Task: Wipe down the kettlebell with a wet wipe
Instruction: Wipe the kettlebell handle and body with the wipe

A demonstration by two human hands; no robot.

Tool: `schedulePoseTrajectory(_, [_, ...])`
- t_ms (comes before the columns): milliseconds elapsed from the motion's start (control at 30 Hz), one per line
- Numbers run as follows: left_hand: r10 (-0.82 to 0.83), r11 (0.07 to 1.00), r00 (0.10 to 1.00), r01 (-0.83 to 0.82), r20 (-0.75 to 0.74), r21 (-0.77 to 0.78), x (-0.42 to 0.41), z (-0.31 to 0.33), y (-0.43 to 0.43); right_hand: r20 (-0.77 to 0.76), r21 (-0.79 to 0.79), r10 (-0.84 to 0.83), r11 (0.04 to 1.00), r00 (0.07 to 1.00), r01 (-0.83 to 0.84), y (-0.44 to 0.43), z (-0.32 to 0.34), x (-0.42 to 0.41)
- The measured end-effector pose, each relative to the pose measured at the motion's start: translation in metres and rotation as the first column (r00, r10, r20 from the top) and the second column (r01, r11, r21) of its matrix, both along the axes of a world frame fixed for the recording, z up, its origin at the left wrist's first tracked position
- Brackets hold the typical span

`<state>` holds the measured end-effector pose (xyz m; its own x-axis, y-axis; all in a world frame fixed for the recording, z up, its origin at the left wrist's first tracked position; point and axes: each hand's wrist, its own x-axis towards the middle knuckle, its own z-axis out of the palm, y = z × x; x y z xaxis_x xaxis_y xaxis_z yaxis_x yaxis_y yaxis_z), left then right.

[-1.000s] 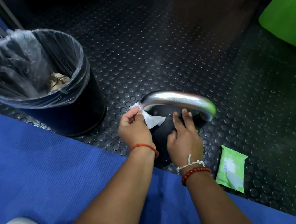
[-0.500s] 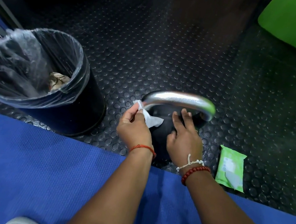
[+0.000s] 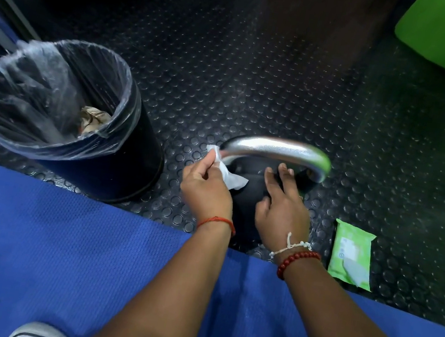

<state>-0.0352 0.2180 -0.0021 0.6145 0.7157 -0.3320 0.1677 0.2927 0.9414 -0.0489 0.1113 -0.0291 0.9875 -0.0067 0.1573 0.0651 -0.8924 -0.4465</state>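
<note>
On the studded floor [image 3: 260, 72], my left hand [image 3: 206, 192], pinching the wipe [image 3: 231, 180], has crept up the kettlebell [image 3: 248, 201] handle [image 3: 274, 147]. My right hand [image 3: 281, 209] rests flat on the bell, steadying it. I judge the handle is half wiped.

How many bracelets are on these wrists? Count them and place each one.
3. A red thread bracelet circles the left wrist. A white string bracelet and a red bead bracelet sit side by side on the right wrist. The wrists' undersides are hidden.

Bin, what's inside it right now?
The bin holds a clear plastic liner and one crumpled tan wad against one side. The bottom is dark and covered by liner folds, so anything deeper cannot be seen.
</note>
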Motion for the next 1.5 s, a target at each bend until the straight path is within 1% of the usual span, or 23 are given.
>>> schedulePoseTrajectory(100, [-0.046,0.999,0.999,0.047,-0.023,0.007,0.004,-0.004,0.007,0.024,-0.003,-0.006,1.000,1.000,0.006,0.001,0.000,0.000])
schedulePoseTrajectory(167, [-0.046,0.998,0.999,0.047,-0.028,0.031,0.002,-0.004,0.006,0.041,-0.011,-0.012,1.000,0.999,0.013,0.001,0.000,-0.001])
schedulePoseTrajectory(267, [-0.075,0.996,0.997,0.076,-0.023,0.053,0.001,-0.004,0.008,0.033,-0.017,-0.006,1.000,0.999,0.006,0.001,0.000,-0.001])
schedulePoseTrajectory(333, [-0.110,0.992,0.993,0.113,-0.045,0.057,0.004,-0.006,0.013,0.038,-0.026,-0.008,1.000,0.999,0.009,0.001,0.000,0.000])
schedulePoseTrajectory(467, [-0.164,0.978,0.986,0.168,-0.040,0.125,0.001,-0.006,0.015,0.052,-0.043,-0.006,0.999,0.999,0.008,0.001,0.000,0.000])
schedulePoseTrajectory(600, [-0.247,0.947,0.965,0.260,-0.091,0.187,0.008,-0.009,0.027,0.063,-0.056,-0.006,0.998,0.998,0.010,0.001,-0.001,0.000])
schedulePoseTrajectory(700, [-0.267,0.934,0.962,0.272,-0.053,0.231,0.003,-0.006,0.025,0.065,-0.056,-0.007,0.998,0.998,0.010,0.001,-0.001,0.000])
schedulePoseTrajectory(833, [-0.302,0.926,0.948,0.316,-0.098,0.206,0.010,-0.010,0.033,0.044,-0.063,-0.004,0.998,0.999,0.006,0.001,-0.001,0.000])
schedulePoseTrajectory(967, [-0.288,0.931,0.954,0.300,-0.083,0.209,0.004,-0.010,0.028,0.047,-0.038,-0.003,0.999,0.999,0.005,0.001,0.000,0.000])
schedulePoseTrajectory(1100, [-0.309,0.935,0.937,0.330,-0.163,0.126,0.011,-0.018,0.034,0.026,-0.041,-0.001,0.999,1.000,0.002,0.001,0.000,0.000])
schedulePoseTrajectory(1233, [-0.325,0.923,0.934,0.348,-0.147,0.165,0.005,-0.017,0.031,0.029,-0.041,-0.003,0.999,1.000,0.004,0.001,0.000,0.000])
schedulePoseTrajectory(1367, [-0.369,0.918,0.905,0.390,-0.211,0.072,0.015,-0.025,0.038,0.009,-0.032,-0.005,0.999,1.000,0.005,0.001,0.001,0.000])
schedulePoseTrajectory(1500, [-0.332,0.933,0.927,0.350,-0.175,0.086,0.008,-0.026,0.032,0.017,-0.043,-0.007,0.999,1.000,0.007,0.001,0.001,-0.001])
